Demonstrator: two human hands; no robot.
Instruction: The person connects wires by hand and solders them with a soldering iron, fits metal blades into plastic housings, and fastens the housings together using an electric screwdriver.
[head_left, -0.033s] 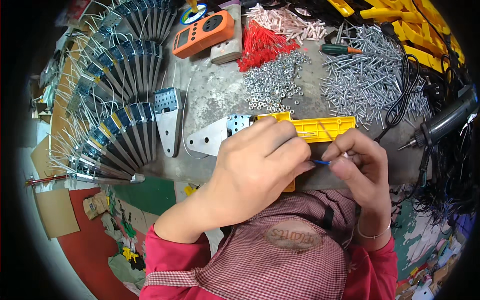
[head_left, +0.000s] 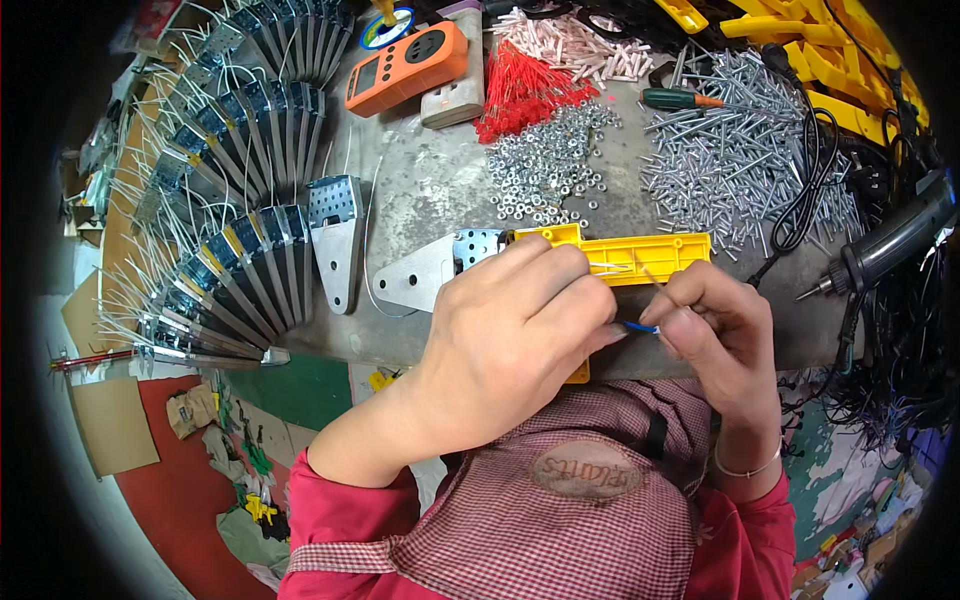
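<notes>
My left hand (head_left: pixel 520 330) is closed over a yellow plastic housing (head_left: pixel 650 258). A short blue wire (head_left: pixel 638 327) sticks out from between its thumb and forefinger. My right hand (head_left: pixel 718 335) is pinched, with a thin brown wire (head_left: pixel 652 272) running into its fingertips; the blue wire's end reaches its thumb. Whatever else lies inside the right fingertips is hidden. White wire ends (head_left: pixel 610 268) show inside the housing, beside my left fingers. Left of that hand a flat grey metal plate (head_left: pixel 415 278) joins a perforated metal bracket (head_left: pixel 477 245), partly covered by my hand.
Another plate-and-bracket piece (head_left: pixel 335 240) lies farther left, near rows of similar pieces (head_left: pixel 240 260) with white wires. Beyond my hands are nuts (head_left: pixel 545 165), red parts (head_left: pixel 530 90), screws (head_left: pixel 740 150), a screwdriver (head_left: pixel 680 98) and an orange meter (head_left: pixel 408 68). A power screwdriver (head_left: pixel 890 240) lies right.
My right hand has shifted slightly left, and its fingertips have closed in at the blue wire's end. The small pale piece between them shows less. My left hand has barely moved.
</notes>
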